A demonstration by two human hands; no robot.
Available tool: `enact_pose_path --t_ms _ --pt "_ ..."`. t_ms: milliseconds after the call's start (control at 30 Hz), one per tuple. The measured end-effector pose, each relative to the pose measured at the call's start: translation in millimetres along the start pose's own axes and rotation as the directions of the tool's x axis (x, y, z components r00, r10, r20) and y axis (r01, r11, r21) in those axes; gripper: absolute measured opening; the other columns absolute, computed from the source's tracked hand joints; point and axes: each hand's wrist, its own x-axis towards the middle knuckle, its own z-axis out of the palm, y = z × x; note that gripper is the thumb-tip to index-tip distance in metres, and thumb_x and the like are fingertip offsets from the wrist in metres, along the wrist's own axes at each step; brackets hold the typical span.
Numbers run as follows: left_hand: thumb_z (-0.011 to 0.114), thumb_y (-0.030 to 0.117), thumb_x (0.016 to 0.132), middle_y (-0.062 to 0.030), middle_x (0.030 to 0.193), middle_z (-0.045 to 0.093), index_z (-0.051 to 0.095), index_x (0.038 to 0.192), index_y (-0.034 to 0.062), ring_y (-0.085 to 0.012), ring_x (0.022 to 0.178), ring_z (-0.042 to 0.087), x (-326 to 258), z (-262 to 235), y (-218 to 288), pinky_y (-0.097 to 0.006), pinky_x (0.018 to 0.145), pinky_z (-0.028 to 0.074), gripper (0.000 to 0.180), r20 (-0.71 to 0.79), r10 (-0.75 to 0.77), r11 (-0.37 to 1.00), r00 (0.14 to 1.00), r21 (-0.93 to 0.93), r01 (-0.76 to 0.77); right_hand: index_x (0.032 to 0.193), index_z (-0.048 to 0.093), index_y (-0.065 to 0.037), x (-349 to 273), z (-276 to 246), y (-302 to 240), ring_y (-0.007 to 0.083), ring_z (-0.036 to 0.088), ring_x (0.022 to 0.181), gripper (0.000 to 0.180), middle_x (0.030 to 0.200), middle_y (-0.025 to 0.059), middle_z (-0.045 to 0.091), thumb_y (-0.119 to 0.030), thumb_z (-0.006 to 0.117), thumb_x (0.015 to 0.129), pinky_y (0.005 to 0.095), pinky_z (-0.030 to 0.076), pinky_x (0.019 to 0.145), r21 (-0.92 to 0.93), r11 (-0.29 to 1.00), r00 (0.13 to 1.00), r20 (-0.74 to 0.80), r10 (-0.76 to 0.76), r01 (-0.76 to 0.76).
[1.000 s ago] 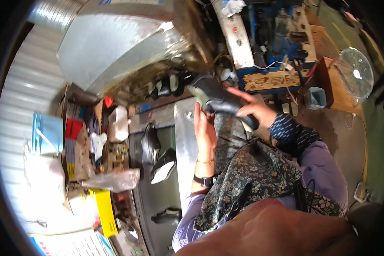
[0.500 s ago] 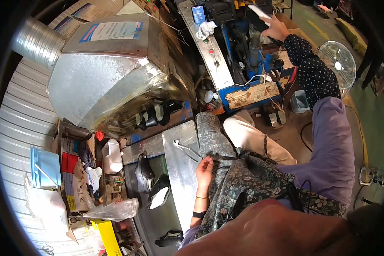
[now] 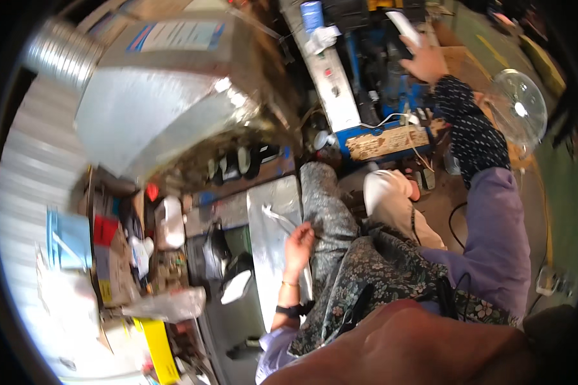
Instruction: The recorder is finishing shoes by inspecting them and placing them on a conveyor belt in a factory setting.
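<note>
My right hand (image 3: pixel 425 63) reaches to the machine at the top, its fingers around a dark shoe with a long white sole (image 3: pixel 402 29); blur hides its fingertips. My left hand (image 3: pixel 298 249) is closed, fingertips together, over the edge of a bare metal plate (image 3: pixel 273 256) beside my floral apron. Just above those fingers a pair of metal pincers (image 3: pixel 278 218) lies on the plate. Whether the left fingers hold anything is hidden. The blue machine (image 3: pixel 356 142) has a pale control strip with buttons.
Black shoes (image 3: pixel 217 250) stand in a grey trough left of the plate; others sit under the metal hood (image 3: pixel 154 109). A white cloth (image 3: pixel 322 40) lies on the control strip. A round fan (image 3: pixel 520 109) stands at the right. Boxes and a blue bin (image 3: pixel 69 237) fill the left.
My right hand and the white-soled shoe have come slightly nearer to me. My left hand has shifted a little up and left, closer to the pincers. The view has moved and blurred.
</note>
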Motion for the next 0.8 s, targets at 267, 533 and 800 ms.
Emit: enact_pose_path --t_ms 267,533,800 --pt "0.068 0.026 0.082 -0.0231 0.119 0.063 0.06 0.122 -0.0002 -0.0379 0.113 0.059 141 -182 -61 -0.041 0.098 0.046 0.049 -0.441 0.209 0.823 0.873 0.562 0.087 0.15 0.03 -0.032 -14 17 31 0.0445 0.039 0.132 0.075 0.147 0.0266 0.033 -0.044 0.064 0.085 0.0537 0.033 0.105 -0.23 0.97 0.997 0.008 -0.082 0.082" --pt "0.071 0.041 0.079 -0.0256 0.128 0.057 0.051 0.129 -0.0055 -0.0368 0.122 0.053 320 -301 -96 -0.04 0.103 0.043 0.071 -0.682 -0.079 0.749 0.727 0.44 0.495 0.148 0.032 -0.03 73 74 34 0.0464 0.049 0.121 0.069 0.143 0.0253 0.039 -0.035 0.064 0.087 0.0501 0.043 0.097 -0.172 0.98 0.993 0.075 -0.089 0.101" --pt "0.076 0.046 0.076 -0.0227 0.124 0.061 0.054 0.126 -0.0026 -0.0363 0.117 0.057 436 -338 -144 -0.039 0.099 0.045 0.073 -0.685 -0.173 0.821 0.708 0.297 0.488 0.148 0.036 -0.015 120 98 74 0.0294 0.023 0.145 0.059 0.154 0.0105 0.032 -0.019 0.055 0.092 0.0386 0.02 0.117 -0.093 0.963 0.967 0.067 -0.246 0.251"
